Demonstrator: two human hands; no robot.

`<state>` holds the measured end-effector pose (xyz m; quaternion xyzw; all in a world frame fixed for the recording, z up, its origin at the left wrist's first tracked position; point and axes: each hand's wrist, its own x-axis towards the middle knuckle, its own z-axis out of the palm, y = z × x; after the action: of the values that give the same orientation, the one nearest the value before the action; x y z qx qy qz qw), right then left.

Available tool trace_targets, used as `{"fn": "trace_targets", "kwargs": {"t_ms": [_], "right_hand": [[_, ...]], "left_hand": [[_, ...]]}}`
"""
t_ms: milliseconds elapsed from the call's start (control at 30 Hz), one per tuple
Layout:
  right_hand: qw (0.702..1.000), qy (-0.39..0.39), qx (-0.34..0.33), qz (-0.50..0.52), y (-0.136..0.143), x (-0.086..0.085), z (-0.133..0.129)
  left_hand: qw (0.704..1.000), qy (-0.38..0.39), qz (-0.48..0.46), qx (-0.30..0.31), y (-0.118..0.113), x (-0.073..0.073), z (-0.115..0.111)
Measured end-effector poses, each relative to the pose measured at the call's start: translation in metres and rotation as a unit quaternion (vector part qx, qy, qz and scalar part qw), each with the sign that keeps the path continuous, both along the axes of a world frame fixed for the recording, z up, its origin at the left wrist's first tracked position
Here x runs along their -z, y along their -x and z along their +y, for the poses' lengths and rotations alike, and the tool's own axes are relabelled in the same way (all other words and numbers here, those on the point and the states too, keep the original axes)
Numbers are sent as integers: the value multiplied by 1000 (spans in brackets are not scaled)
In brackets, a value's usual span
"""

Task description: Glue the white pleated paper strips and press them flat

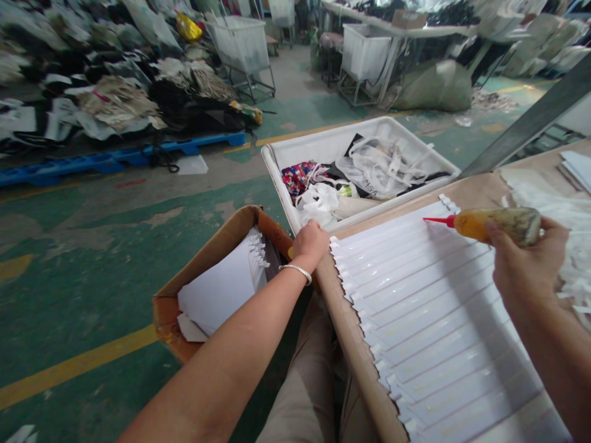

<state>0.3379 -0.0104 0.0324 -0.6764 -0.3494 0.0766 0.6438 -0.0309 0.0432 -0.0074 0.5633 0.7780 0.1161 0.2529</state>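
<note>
My right hand (526,252) is wrapped round a glue bottle (498,225) with yellowish contents. The bottle lies nearly level, its red nozzle pointing left above a row of overlapping white sheets (415,307). Glossy streaks run along the sheets' exposed strips, and their left ends are notched. At the table's left corner, my left hand (311,243) is closed, with a small yellow thing partly showing beside it; what it holds, if anything, is hidden. Below it stands an open cardboard box (168,314) with white sheets (221,283) inside.
Beyond the table edge (355,344) stands a white bin (284,191) of bags and fabric. A slanted metal post (526,120) rises at right. Crumpled white material (554,209) lies on the table's right. Behind are a blue pallet (101,161), piled material and wheeled bins (242,46).
</note>
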Motion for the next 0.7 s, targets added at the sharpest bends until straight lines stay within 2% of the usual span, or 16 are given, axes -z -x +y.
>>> {"fn": "trace_targets", "kwargs": {"t_ms": [33, 100, 167, 233, 300, 433, 567, 700], "right_hand": [[999, -8, -22, 24, 5, -1, 0], [989, 8, -114, 90, 18, -4, -2], [956, 47, -206, 205, 31, -10, -7], [924, 48, -246, 289, 37, -18, -13], [917, 13, -233, 325, 34, -25, -17], [925, -28, -185, 331, 8, -31, -16], [937, -28, -152, 315, -16, -25, 0], [938, -38, -140, 314, -17, -23, 20]], "left_hand": [[1000, -1, 0, 0, 0, 0, 0], [1000, -3, 0, 1, 0, -1, 0], [1000, -5, 1, 2, 0, -2, -1], [1000, -8, 3, 5, 0, -2, -2], [1000, -12, 3, 11, 0, -1, -2], [999, -13, 0, 30, 2, 1, -2], [998, 7, 1, 55, 6, 2, -8], [995, 47, 15, 89, 11, -3, -13]]}}
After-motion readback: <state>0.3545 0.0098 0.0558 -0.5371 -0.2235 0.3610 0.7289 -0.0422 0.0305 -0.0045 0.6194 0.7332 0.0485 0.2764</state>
